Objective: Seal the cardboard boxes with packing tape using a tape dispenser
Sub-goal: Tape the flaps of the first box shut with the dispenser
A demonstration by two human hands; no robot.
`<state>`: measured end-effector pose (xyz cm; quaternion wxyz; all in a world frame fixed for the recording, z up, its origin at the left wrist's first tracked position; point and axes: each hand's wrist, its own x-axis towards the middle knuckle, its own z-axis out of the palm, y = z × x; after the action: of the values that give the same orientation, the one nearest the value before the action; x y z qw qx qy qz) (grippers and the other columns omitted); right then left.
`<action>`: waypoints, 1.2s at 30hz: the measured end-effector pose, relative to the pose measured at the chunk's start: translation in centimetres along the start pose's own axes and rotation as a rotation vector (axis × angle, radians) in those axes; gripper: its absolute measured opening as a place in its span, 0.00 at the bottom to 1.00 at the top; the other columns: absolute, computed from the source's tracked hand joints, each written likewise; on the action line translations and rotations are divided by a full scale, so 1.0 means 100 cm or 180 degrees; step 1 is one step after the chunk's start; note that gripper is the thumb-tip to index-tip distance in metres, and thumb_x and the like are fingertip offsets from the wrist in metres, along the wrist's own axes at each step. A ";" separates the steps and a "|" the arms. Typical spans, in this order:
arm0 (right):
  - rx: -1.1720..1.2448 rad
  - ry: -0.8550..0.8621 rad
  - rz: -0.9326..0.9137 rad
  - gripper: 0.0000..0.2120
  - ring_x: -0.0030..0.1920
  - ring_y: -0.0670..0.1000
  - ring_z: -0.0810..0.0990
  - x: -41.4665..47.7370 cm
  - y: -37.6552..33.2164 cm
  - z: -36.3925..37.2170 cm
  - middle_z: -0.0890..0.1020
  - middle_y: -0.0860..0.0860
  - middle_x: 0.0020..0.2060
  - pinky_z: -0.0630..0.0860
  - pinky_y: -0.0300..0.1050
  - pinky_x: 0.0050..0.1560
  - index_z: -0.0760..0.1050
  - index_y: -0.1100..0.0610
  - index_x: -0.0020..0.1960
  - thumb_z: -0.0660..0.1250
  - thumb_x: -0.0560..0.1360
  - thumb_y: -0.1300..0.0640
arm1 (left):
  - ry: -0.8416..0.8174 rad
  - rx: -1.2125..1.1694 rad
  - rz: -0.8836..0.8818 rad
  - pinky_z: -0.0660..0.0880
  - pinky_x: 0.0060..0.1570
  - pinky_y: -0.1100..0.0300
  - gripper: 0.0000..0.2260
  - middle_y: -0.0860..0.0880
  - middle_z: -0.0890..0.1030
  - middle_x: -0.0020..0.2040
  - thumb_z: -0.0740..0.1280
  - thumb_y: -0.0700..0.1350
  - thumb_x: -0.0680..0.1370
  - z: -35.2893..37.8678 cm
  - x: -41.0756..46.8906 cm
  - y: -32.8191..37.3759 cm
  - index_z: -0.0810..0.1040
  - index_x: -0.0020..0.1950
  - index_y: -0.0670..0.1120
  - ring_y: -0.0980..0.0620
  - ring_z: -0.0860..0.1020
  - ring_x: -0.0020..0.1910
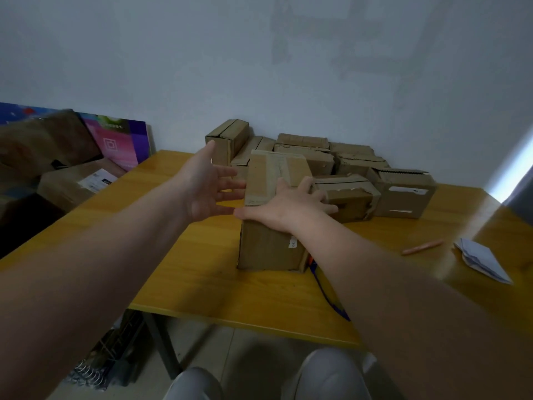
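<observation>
The right hand [288, 203] lies flat, fingers spread, on top of the box [268, 249], gripping nothing. The left hand [204, 189] is open too, fingers splayed just beside the box's upper left edge. The box stands mid-table [202, 284], its top running lengthwise away from the person toward the pile of boxes [346, 160] at the far edge. A blue and orange thing [323, 287] shows under the right forearm, just beside the box. It may be the dispenser, which would put the right hand nearer.
</observation>
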<state>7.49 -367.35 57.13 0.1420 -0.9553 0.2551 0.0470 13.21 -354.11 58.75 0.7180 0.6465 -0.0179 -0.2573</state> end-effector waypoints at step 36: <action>-0.0781 0.1380 0.1073 0.41 0.63 0.66 0.64 0.199 0.404 -0.135 0.64 0.56 0.64 0.63 0.59 0.62 0.70 0.52 0.65 0.66 0.62 0.27 | -0.0757 0.4563 0.1893 0.58 0.72 0.46 0.33 0.43 0.61 0.75 0.66 0.57 0.76 0.339 0.217 -0.012 0.59 0.77 0.48 0.42 0.57 0.74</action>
<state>4.69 -414.27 56.80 -0.0421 -0.8973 0.4268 -0.1046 19.45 -393.80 56.53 0.1576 0.8883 -0.4288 -0.0474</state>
